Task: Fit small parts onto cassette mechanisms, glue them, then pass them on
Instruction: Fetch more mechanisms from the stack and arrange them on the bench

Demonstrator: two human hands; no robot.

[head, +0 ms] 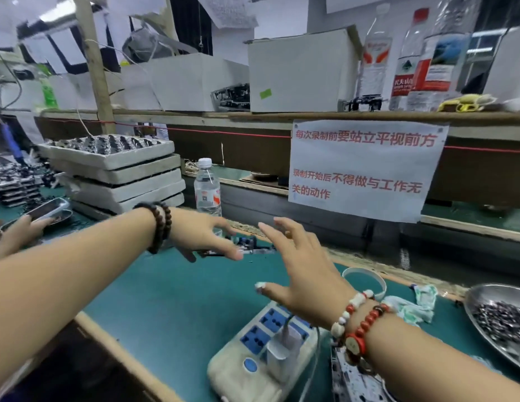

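1. This is a factory assembly bench: a long green-matted worktable (pixel 171 285) with a wooden shelf (pixel 195 116) running along its far side.
2. At far left stand stacked grey trays (pixel 119 172) loaded with dark metal parts.
3. At near right a metal dish (pixel 482 297) holds small dark parts.
4. A printed notice (pixel 363 169) in red Chinese characters hangs from the shelf.
5. White cartons (pixel 299 74) and cassette mechanisms (pixel 232 97) sit on the shelf.

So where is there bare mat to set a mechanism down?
Bare green mat lies below the left hand, left of the power strip. Crowded: the right side, with steel dish, tape roll and rag; far left, stacked trays.
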